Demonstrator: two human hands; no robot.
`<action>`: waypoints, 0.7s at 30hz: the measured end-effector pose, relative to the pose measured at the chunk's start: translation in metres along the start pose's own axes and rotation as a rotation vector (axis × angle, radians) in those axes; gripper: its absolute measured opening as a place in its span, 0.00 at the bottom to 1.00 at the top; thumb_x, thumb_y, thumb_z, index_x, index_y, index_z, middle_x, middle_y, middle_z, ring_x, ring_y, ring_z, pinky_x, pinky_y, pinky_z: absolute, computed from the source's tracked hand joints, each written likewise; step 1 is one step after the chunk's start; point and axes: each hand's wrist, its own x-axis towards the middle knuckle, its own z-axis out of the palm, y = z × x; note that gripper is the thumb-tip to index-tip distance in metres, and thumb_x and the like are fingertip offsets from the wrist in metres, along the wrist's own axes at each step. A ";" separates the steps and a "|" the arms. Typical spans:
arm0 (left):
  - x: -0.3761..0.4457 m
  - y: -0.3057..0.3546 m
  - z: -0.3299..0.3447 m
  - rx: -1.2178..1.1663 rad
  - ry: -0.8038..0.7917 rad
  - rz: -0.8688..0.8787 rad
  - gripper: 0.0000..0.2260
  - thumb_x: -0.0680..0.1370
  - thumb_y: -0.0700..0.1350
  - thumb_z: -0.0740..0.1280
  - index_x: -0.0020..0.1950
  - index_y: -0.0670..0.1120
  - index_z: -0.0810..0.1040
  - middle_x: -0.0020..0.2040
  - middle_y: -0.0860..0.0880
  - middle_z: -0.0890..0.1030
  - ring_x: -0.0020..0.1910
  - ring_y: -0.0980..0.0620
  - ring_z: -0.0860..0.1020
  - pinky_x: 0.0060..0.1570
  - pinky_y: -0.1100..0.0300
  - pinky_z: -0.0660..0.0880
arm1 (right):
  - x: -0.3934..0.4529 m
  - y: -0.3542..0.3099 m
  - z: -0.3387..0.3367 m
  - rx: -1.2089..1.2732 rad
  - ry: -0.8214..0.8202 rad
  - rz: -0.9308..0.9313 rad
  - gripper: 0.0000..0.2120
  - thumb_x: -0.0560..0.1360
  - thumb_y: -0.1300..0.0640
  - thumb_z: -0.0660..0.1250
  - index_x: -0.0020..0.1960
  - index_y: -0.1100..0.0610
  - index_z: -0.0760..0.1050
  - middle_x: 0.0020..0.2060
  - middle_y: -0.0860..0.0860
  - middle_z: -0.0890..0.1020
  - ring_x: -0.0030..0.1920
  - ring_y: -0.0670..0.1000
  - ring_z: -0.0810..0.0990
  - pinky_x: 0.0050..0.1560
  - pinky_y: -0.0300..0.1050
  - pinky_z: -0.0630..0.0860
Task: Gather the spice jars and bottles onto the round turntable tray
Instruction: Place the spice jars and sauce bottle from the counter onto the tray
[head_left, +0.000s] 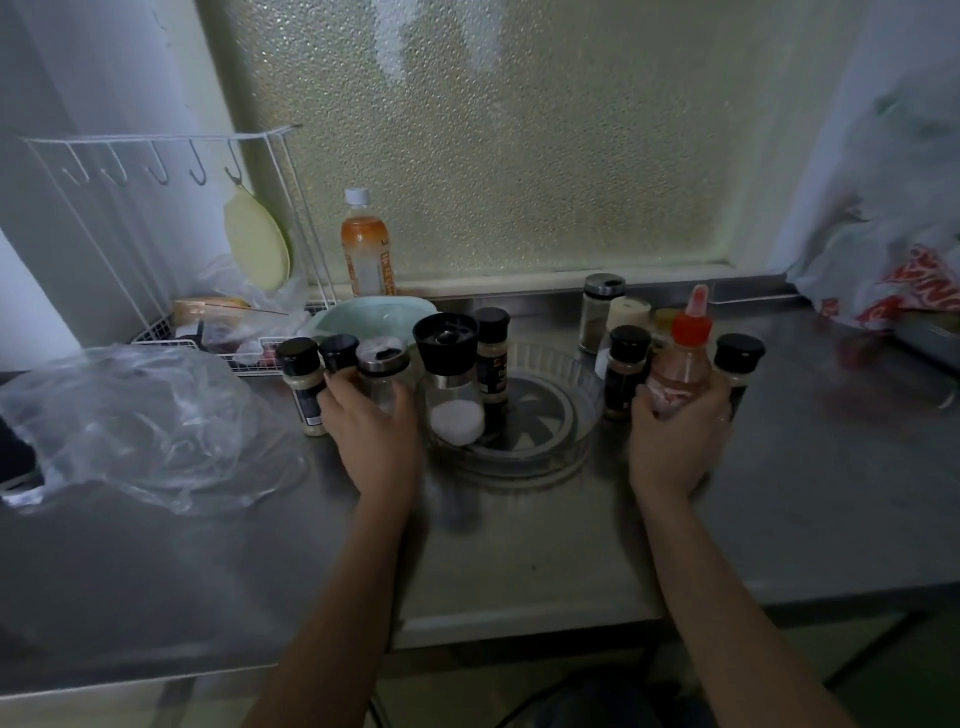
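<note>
Gripping an upright red-capped bottle (681, 364), the right hand (675, 441) stands just right of the turntable tray (584, 364); the left hand (374, 431) wraps a silver-lidded jar (383, 371) at its left.

No text was legible. Labels on the orange drink bottle (366, 254) and the spice jars (492, 364) were blurred. Red lettering on the plastic bag (904, 291) was unreadable.

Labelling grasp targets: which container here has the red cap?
The squeeze bottle gripped in the right hand, just right of the turntable tray. Its pointed nozzle cap is red; the jars around it have black, silver or pale lids.
</note>
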 end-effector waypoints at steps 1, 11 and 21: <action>0.000 -0.002 0.001 0.035 -0.026 -0.024 0.19 0.74 0.42 0.68 0.59 0.33 0.68 0.59 0.33 0.70 0.60 0.34 0.69 0.58 0.49 0.64 | 0.000 0.002 0.000 0.050 0.003 -0.024 0.31 0.68 0.55 0.73 0.67 0.61 0.66 0.64 0.61 0.74 0.64 0.63 0.71 0.63 0.59 0.69; 0.003 -0.010 0.007 0.128 -0.101 -0.125 0.31 0.70 0.50 0.73 0.62 0.32 0.65 0.62 0.32 0.68 0.64 0.34 0.66 0.61 0.43 0.65 | -0.024 -0.012 0.006 0.444 -0.288 -0.267 0.28 0.70 0.52 0.73 0.66 0.54 0.66 0.54 0.43 0.77 0.52 0.40 0.77 0.51 0.25 0.70; 0.000 -0.004 0.000 0.019 0.034 -0.010 0.23 0.71 0.46 0.73 0.56 0.32 0.70 0.55 0.32 0.73 0.58 0.35 0.70 0.59 0.48 0.64 | -0.023 -0.003 0.017 0.290 -0.513 -0.313 0.23 0.68 0.45 0.72 0.58 0.47 0.69 0.49 0.38 0.76 0.48 0.30 0.75 0.47 0.24 0.71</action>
